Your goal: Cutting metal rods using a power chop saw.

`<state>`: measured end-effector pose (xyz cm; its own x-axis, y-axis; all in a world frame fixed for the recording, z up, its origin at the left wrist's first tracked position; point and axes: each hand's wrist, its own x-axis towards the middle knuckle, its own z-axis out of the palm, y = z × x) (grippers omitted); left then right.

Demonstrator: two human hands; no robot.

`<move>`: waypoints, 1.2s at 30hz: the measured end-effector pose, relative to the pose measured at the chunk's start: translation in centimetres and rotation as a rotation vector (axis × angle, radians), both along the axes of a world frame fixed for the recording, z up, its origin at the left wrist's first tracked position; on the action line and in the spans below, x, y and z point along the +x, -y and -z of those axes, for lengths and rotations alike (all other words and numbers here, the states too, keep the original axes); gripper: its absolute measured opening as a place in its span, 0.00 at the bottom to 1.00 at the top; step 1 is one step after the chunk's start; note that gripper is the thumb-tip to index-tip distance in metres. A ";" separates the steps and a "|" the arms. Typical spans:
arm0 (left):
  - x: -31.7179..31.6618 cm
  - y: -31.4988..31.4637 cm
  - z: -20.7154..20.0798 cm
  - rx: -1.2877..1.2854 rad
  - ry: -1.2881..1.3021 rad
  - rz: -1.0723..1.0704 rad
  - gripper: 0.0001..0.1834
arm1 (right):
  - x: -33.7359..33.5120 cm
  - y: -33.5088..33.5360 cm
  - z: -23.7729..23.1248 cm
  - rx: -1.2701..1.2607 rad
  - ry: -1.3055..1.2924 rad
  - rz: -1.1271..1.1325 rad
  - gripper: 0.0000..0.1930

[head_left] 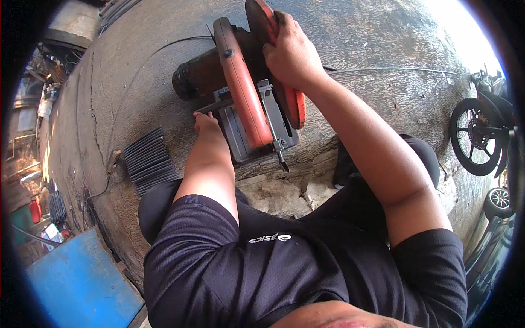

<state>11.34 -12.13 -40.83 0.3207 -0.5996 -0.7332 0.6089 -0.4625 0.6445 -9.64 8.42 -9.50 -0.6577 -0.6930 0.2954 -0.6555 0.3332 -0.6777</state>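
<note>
In front of me on the floor stands a cut-off saw with a red handle housing (246, 98), a dark motor (196, 75) and a grey base (284, 126). My right hand (293, 52) is wrapped over the edge of its red round blade guard (297, 106). My left hand (205, 122) is closed at the left side of the base, on the end of a thin metal bar (214, 105). That bar runs toward the clamp (264, 90); its far end is hidden under the housing. A clamp screw (283, 156) sticks out toward me.
Beside my left knee lies a row of dark metal bars (150, 159). A cable (147, 54) trails left from the saw; another line (394, 69) crosses the floor rightward. A blue panel (85, 279) is at lower left, a motorcycle wheel (477, 136) at right.
</note>
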 end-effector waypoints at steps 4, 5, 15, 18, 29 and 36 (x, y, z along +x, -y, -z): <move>0.2 -0.1 0.0 -0.014 -0.041 0.009 0.31 | 1.2 -1.5 1.5 -0.073 -0.044 0.000 0.31; 0.3 -0.2 0.0 -0.014 -0.047 0.012 0.31 | 1.6 -2.1 2.0 -0.054 -0.035 0.003 0.31; 0.4 0.4 0.5 0.005 -0.069 0.044 0.30 | 4.8 -6.3 7.6 -0.086 0.059 -0.052 0.36; 0.7 0.4 0.7 0.012 -0.068 0.064 0.30 | 5.3 -6.9 9.2 -0.141 -0.012 -0.081 0.36; 0.0 0.0 -1.4 0.063 -0.030 0.147 0.29 | 5.1 -6.8 10.0 -0.180 -0.096 -0.093 0.37; -0.4 -0.1 -2.7 0.102 -0.002 0.217 0.28 | 5.2 -6.8 9.8 -0.179 -0.105 -0.088 0.36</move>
